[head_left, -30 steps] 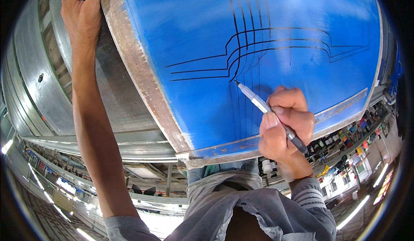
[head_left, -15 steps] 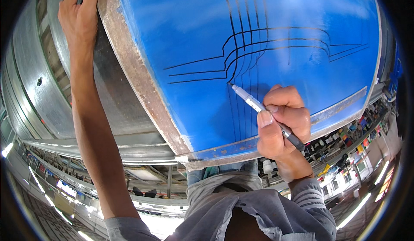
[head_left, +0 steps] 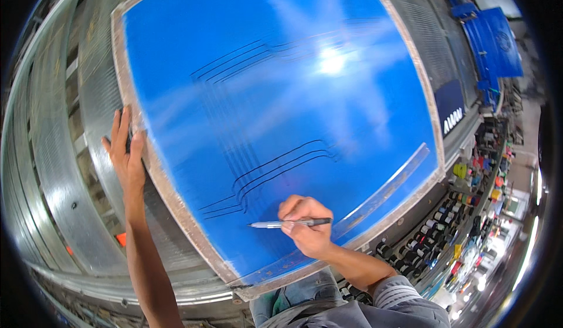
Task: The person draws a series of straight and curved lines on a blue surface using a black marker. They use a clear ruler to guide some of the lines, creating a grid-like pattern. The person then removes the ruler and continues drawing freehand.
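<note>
Presumably steadies blue rectangular framed screen (head_left: 281, 108) by near edge of grey metal bench (head_left: 51, 169) with loosely spread left hand (head_left: 127, 159); for control, pinches silver-and-black pen (head_left: 270, 225) over it in curled right hand (head_left: 307, 232).

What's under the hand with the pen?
Under the right hand is the blue panel, black lines nearby. The hand covers that spot; anything drawn there can't be seen.

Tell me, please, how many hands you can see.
2: the left hand at the left edge of the frame; the right hand over the blue panel, holding a pen.
</note>
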{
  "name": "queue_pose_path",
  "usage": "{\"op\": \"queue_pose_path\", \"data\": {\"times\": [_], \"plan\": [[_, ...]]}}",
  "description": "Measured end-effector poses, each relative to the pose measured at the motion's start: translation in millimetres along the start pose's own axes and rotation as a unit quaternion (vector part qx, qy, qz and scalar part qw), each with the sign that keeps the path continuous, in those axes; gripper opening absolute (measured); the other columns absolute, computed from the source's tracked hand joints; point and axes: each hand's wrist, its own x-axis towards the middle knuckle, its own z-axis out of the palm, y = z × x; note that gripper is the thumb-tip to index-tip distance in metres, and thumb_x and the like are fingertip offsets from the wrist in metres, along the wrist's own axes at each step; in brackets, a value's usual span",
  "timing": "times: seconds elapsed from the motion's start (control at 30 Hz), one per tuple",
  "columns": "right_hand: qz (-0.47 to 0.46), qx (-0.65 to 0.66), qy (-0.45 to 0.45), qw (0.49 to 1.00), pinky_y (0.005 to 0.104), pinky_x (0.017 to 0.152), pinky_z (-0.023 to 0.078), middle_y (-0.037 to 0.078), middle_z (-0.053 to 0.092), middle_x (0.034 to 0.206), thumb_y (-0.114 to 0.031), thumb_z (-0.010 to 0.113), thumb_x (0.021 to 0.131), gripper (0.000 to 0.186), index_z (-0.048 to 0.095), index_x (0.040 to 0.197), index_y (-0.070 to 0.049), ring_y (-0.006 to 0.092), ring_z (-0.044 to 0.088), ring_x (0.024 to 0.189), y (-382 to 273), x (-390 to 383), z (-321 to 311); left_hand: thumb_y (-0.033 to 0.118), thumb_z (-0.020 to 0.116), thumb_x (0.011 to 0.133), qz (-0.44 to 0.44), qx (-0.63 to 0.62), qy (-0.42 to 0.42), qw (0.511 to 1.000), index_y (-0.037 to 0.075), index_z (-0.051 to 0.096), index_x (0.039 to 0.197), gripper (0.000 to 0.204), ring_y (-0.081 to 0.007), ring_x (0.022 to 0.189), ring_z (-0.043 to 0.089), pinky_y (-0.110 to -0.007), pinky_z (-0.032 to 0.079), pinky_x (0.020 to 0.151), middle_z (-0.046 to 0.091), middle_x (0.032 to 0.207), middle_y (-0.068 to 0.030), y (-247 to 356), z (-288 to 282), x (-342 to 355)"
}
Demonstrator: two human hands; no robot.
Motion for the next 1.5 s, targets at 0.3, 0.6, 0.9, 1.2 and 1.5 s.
{"op": "queue_pose_path", "data": {"times": [0.3,0.6,0.9,1.2,1.5], "plan": [[0.027,0.038,-0.025,0.999,0.0258,0.060,0.039,0.013,0.054,0.085,0.010,0.054,0.081,0.011,0.052,0.085,0.000,0.0105,0.046,0.069,-0.5,0.8,-4.3,0.047,0.035,0.095,-0.010,0.031,-0.008,0.999,0.020,0.042,0.144,0.056,-0.0264,0.141,0.030,-0.063,-0.004,0.111,0.038,0.150,-0.0016,0.9,2.1,-2.3],[0.040,0.021,-0.052,0.998,0.0254,0.059,0.037,0.009,0.054,0.081,0.010,0.053,0.080,0.011,0.050,0.083,0.000,0.0097,0.046,0.068,-1.0,1.3,-8.0,0.049,0.028,0.098,-0.005,0.044,-0.025,0.999,0.024,0.035,0.148,0.056,-0.0269,0.142,0.027,-0.066,-0.005,0.109,0.034,0.152,-0.0013,12.5,1.0,-0.1],[0.032,-0.004,-0.080,0.996,0.0243,0.058,0.036,0.008,0.055,0.080,0.007,0.057,0.082,0.011,0.050,0.081,-0.001,0.0076,0.045,0.067,0.1,6.4,-5.8,0.038,0.031,0.098,0.006,0.065,0.028,0.997,0.018,0.036,0.147,0.054,-0.0294,0.143,0.025,-0.063,0.001,0.111,0.031,0.154,-0.0048,-1.8,7.3,4.1],[0.082,0.019,-0.108,0.991,0.0244,0.056,0.037,0.010,0.055,0.080,0.010,0.056,0.078,0.011,0.052,0.082,0.000,0.0082,0.046,0.066,-49.4,-3.0,-16.2,0.037,0.033,0.096,-0.008,0.072,0.006,0.997,0.013,0.046,0.140,0.052,-0.0317,0.140,0.029,-0.062,0.006,0.111,0.042,0.147,-0.0059,-9.7,2.5,1.0],[0.094,-0.009,-0.107,0.990,0.0249,0.053,0.037,0.011,0.057,0.078,0.011,0.057,0.075,0.015,0.051,0.083,0.000,0.0080,0.045,0.060,-50.4,-6.2,-30.4,0.041,0.044,0.094,-0.015,0.040,0.027,0.999,0.013,0.057,0.131,0.049,-0.0282,0.139,0.032,-0.062,0.006,0.111,0.047,0.144,-0.0035,-3.4,2.2,0.9]]}}
